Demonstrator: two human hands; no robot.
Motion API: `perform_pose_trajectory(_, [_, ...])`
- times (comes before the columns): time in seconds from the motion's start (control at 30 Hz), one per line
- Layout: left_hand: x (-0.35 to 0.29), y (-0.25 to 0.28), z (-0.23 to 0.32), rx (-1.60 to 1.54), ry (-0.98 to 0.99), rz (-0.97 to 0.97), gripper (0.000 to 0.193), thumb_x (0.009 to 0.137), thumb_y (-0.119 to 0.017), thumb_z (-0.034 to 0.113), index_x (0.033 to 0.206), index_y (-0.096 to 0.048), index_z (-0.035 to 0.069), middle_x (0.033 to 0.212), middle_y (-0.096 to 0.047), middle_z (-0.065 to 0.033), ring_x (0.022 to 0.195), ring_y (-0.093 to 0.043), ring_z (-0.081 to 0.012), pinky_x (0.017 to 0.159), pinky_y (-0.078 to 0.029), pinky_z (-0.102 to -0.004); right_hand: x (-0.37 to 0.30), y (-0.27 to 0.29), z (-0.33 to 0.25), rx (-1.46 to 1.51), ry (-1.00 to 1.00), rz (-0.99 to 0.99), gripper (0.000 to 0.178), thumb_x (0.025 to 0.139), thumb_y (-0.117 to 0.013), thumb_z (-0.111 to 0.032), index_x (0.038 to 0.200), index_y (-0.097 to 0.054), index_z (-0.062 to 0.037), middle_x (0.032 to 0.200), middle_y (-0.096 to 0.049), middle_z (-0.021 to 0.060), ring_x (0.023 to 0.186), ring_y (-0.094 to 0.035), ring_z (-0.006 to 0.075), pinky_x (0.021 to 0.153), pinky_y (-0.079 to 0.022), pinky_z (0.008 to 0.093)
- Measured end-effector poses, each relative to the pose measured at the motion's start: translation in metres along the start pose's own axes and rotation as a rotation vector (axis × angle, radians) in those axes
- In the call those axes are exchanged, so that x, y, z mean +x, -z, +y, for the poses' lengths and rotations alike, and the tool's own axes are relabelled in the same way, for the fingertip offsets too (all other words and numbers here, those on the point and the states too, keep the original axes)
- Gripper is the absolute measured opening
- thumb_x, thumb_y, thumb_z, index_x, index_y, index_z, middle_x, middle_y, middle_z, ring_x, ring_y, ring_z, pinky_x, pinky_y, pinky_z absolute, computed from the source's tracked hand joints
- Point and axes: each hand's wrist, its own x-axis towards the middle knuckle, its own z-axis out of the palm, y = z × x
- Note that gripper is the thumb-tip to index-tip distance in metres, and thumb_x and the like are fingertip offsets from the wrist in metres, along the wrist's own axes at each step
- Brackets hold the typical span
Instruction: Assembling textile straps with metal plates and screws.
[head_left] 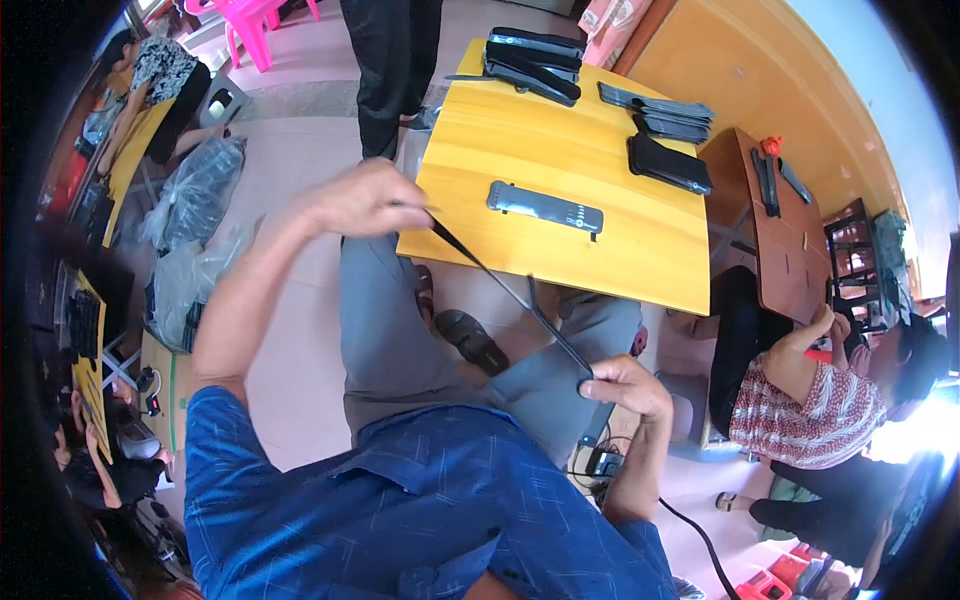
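Observation:
A thin black strap [480,262] runs slantwise between my two hands, above my lap and the table's near edge. My left hand [368,200], raised at the table's near left corner, pinches its upper end. The lower end is gripped between thumb and fingers of my right hand [628,388], held over my right thigh. Partway along, a short piece of the strap sticks upward. On the yellow table [470,130] just beyond lies a flat dark strip [546,207] with a grey end and pale markings; neither hand touches it.
Black cases [535,65] are piled at the table's far end. A stack of dark flat strips [655,110] and a black case [668,165] lie far right. Someone in dark trousers [395,70] stands beyond; another person [810,400] sits right by a brown table [785,235]. Plastic bags [195,190] stand left.

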Motion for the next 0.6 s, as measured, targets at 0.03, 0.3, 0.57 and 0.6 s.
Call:
perform_pose_trajectory(0.03, [-0.01, 0.013, -0.011, 0.109, 0.061, -0.008, 0.031, 0.098, -0.065, 0.029, 0.085, -0.065, 0.001, 0.075, -0.061, -0.0205, 0.068, -0.06, -0.0335, 0.067, -0.047, -0.0447, -0.004, 0.003, 0.012, 0.002, 0.002, 0.002, 0.03, 0.097, -0.072, -0.023, 0.079, -0.065, -0.0012, 0.066, -0.055, -0.0058, 0.067, -0.051, 0.0057, 0.061, -0.044, 0.0287])
perform_pose_trajectory(0.3, [-0.061, 0.075, -0.052, 0.437, 0.417, 0.349, 0.04, 0.101, -0.06, 0.036, 0.082, -0.06, 0.0, 0.077, -0.06, -0.0222, 0.075, -0.06, -0.0436, 0.07, -0.049, -0.0496, -0.047, 0.013, 0.063, 0.019, -0.083, 0.207, 0.025, 0.095, -0.075, -0.026, 0.089, -0.073, -0.0018, 0.074, -0.067, -0.002, 0.071, -0.058, 0.0086, 0.067, -0.048, 0.0282])
perform_pose_trajectory(0.57, [0.087, 0.017, -0.034, 0.649, 0.123, 0.395, 0.029, 0.098, -0.059, 0.034, 0.09, -0.065, 0.008, 0.085, -0.069, -0.0162, 0.082, -0.069, -0.0392, 0.07, -0.054, -0.0514, 0.061, -0.017, 0.08, 0.434, 0.263, 0.63, 0.028, 0.102, -0.068, -0.032, 0.093, -0.068, -0.005, 0.077, -0.067, 0.0011, 0.071, -0.061, 0.0105, 0.068, -0.049, 0.0271])
perform_pose_trajectory(0.6, [0.107, 0.005, -0.036, 0.659, 0.152, 0.361, 0.027, 0.098, -0.058, 0.033, 0.092, -0.068, 0.009, 0.086, -0.071, -0.0146, 0.082, -0.07, -0.0375, 0.07, -0.056, -0.0503, 0.077, -0.026, 0.072, 0.515, 0.34, 0.63, 0.029, 0.102, -0.067, -0.033, 0.095, -0.068, -0.0053, 0.076, -0.067, 0.0012, 0.07, -0.061, 0.0106, 0.067, -0.049, 0.0272])
